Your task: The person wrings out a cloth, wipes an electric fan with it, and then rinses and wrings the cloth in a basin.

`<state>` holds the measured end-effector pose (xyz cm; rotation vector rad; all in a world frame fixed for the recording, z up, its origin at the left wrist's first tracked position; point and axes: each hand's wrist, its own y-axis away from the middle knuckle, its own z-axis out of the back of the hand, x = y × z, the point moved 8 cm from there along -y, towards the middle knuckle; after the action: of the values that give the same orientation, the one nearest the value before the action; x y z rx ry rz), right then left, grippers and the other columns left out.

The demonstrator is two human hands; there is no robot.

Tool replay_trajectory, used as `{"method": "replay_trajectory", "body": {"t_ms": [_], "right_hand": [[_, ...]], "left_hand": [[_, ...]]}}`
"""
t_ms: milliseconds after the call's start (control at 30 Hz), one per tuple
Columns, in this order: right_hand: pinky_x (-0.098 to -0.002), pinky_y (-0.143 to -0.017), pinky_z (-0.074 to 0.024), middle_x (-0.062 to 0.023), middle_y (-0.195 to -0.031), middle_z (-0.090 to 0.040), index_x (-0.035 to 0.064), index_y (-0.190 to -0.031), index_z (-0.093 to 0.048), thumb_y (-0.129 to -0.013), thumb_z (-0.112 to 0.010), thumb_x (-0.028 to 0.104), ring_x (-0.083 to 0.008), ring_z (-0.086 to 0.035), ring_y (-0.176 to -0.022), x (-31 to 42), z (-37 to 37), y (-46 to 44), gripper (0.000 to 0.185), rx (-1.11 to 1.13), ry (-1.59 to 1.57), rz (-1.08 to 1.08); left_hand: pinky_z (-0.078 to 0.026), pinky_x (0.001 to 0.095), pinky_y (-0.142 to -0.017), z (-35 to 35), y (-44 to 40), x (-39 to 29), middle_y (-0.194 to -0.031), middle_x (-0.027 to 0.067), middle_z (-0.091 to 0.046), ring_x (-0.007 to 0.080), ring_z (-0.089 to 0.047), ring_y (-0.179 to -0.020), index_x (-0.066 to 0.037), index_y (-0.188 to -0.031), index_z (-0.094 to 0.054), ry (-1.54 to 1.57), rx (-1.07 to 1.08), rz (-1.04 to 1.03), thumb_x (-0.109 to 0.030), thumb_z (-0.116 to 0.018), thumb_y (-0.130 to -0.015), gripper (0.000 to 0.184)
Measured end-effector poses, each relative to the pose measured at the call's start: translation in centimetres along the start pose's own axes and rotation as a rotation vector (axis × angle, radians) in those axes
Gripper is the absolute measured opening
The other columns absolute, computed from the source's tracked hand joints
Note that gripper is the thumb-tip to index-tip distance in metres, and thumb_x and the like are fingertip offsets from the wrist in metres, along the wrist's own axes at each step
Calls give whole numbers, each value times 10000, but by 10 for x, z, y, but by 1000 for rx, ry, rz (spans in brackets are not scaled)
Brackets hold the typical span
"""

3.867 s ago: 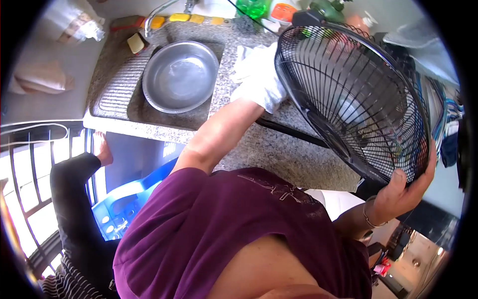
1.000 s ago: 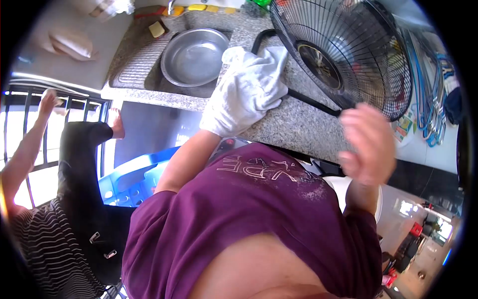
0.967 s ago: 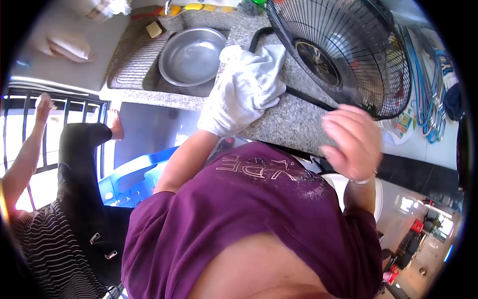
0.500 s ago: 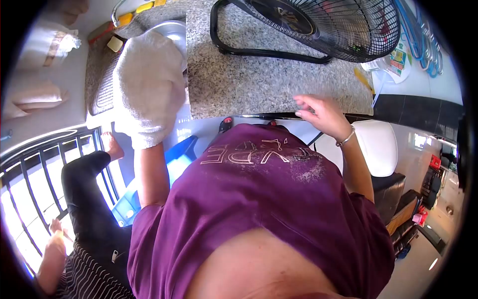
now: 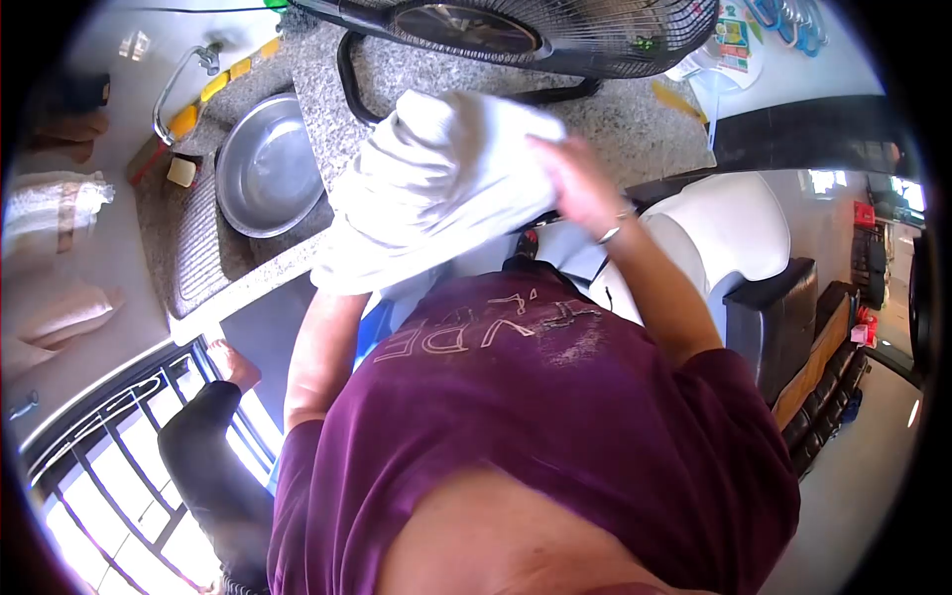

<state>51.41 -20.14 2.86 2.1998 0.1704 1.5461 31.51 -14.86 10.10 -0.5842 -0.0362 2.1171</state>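
A white cloth (image 5: pixel 436 193) hangs in folds over my left hand, which is completely hidden inside or beneath it. Only my left forearm (image 5: pixel 325 347) shows, coming out below the cloth. My right hand (image 5: pixel 580 183), slightly blurred and with a bracelet at the wrist, grips the cloth's right edge. The cloth is held up in front of the granite counter (image 5: pixel 630 129), just beyond my purple shirt. To its left, a round metal basin (image 5: pixel 270 169) sits in the sink area.
A black fan (image 5: pixel 535 35) stands on the counter at the back. A curved tap (image 5: pixel 174 94) and a pale block (image 5: pixel 181 172) are at the left. A white chair (image 5: pixel 739 223) stands at the right. Another person's leg (image 5: pixel 203 456) is beside the railing at lower left.
The cloth on my left hand has moved right, in front of the counter, and spread out. My right hand has come left and taken hold of its edge. The camera view has shifted, uncovering the basin.
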Motion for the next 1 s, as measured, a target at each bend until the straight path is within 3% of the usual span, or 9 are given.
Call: {"method": "replay_trajectory", "body": {"t_ms": [100,200,267,333,467,533,667,867,1000], "right_hand": [[-250,-707,-513,-56,-902,-684,1,-1062,-647,-822,-705,230,-117,-632,-766,55,53,6,337,-143,373,359],[-404,-923,-461,-202,-1241,-560,20,-1243,-544,-817,-686,310,-327,-576,-1084,69,69,10,535,-414,1454,528],[-426,-975,-412,-200,-1320,-485,52,-1290,-511,-817,-671,349,-362,-504,-1159,63,64,18,580,-446,1470,638],[-448,-1028,-363,-199,-1398,-409,84,-1336,-478,-818,-656,387,-398,-432,-1234,51,56,29,626,-469,1481,765],[-604,-1071,-175,-161,-1459,-339,223,-1399,-429,-814,-589,474,-392,-266,-1359,-19,-12,10,657,7,1823,754],[-590,-1067,-199,-181,-1451,-337,201,-1401,-423,-803,-601,459,-395,-250,-1366,-20,-38,-1,675,81,1833,764],[-500,-1037,-292,-206,-1384,-407,136,-1371,-442,-782,-621,435,-382,-320,-1328,-34,-96,1,685,380,1900,930],[-473,-1011,-315,-210,-1361,-408,75,-1354,-444,-744,-662,346,-362,-355,-1298,-50,-181,-17,702,578,1709,1045],[-455,-1041,-306,-215,-1362,-425,63,-1329,-464,-778,-611,285,-355,-350,-1315,-59,-214,-44,612,534,1730,1099]], "left_hand": [[-364,445,-1038,-58,35,34,-1318,156,-512,332,-485,-1219,-63,-1313,-490,198,42,-157,-198,-591,-860,484],[-363,430,-1039,-69,58,10,-1209,150,-589,344,-512,-1171,-61,-1188,-590,82,275,-121,-176,-600,-836,371],[-452,414,-890,-41,72,0,-972,143,-636,312,-602,-962,-67,-938,-650,78,375,-172,-174,-617,-793,184],[-514,372,-764,-4,64,11,-908,164,-658,335,-640,-839,-21,-839,-652,206,216,149,-49,-661,-768,77],[-412,450,-990,3,23,-7,-1223,223,-563,368,-533,-1167,14,-1148,-571,364,-204,210,-206,-639,-832,391],[-234,556,-1093,-68,10,-4,-1439,216,-364,360,-309,-1366,11,-1361,-388,103,-49,334,-399,-599,-858,683],[-87,653,-1079,-83,46,23,-1530,155,-225,333,-123,-1437,-32,-1432,-318,-93,10,361,-648,-490,-816,888],[-170,656,-1057,-43,100,78,-1526,111,-248,334,-178,-1423,-77,-1428,-348,-74,-68,494,-642,-557,-765,896],[-282,498,-1088,-42,108,110,-1486,224,-269,398,-274,-1369,-13,-1414,-324,93,-270,581,-406,-656,-809,795]]}}
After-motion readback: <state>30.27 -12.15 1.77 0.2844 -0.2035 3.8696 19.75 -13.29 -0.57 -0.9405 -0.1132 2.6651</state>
